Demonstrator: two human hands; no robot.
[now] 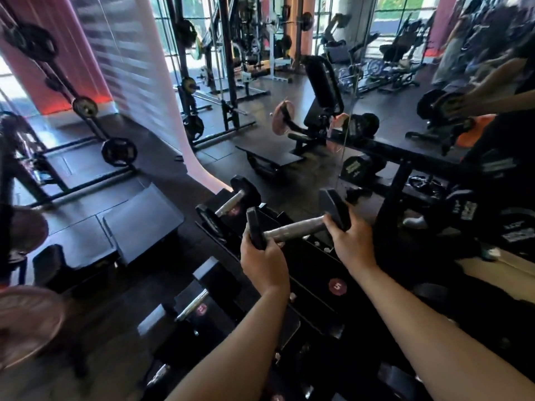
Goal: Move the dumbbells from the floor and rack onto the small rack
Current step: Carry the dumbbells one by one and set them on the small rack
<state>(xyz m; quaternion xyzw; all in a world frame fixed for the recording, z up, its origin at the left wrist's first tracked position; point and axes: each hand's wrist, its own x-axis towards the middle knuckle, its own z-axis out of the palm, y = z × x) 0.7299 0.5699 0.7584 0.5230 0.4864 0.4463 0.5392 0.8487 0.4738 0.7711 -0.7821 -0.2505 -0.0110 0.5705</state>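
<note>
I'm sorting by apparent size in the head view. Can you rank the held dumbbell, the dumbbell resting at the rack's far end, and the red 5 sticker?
1. Held dumbbell, gripped at both heads by left hand and right hand; nearness inflates it.
2. Far dumbbell.
3. Red 5 sticker.

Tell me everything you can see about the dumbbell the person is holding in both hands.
The dumbbell has two black heads joined by a grey metal handle with a rough grip. It is held in the air above the small rack, tilted, its right end higher and farther away. The left hand grips the near head from below, the right hand holds the far head. It touches nothing else. No weight marking on it is readable.
</note>
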